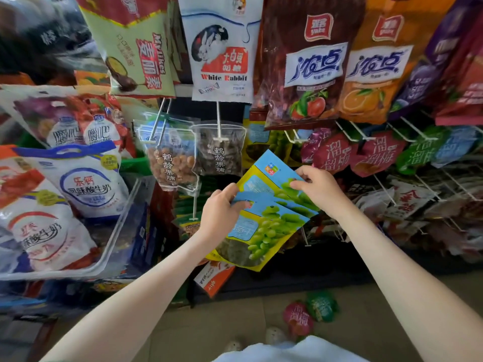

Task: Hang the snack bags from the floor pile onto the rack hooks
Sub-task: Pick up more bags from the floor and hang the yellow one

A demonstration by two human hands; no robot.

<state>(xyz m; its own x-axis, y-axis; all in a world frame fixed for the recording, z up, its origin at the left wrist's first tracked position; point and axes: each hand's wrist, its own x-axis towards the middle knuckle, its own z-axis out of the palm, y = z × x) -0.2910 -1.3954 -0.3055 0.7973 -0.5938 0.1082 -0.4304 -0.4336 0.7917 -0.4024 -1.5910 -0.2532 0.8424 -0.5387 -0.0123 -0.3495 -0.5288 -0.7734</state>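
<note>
I hold a small fan of blue and yellow grape snack bags (269, 226) in front of the rack. My left hand (222, 212) grips the lower bags at their top left edge. My right hand (317, 188) pinches the top of the uppermost bag (269, 178) and holds it toward the hooks. Behind it, more bags of the same kind (258, 137) hang on a hook. On the floor lie a red round bag (298, 318) and a green round bag (321, 307).
Two clear bags of dried fruit (172, 163) hang on white hooks (218, 126) to the left. Large candy bags (311, 61) hang above. Red and green plum bags (376, 155) fill hooks at right. A clear bin of yoghurt bags (78, 189) stands at left.
</note>
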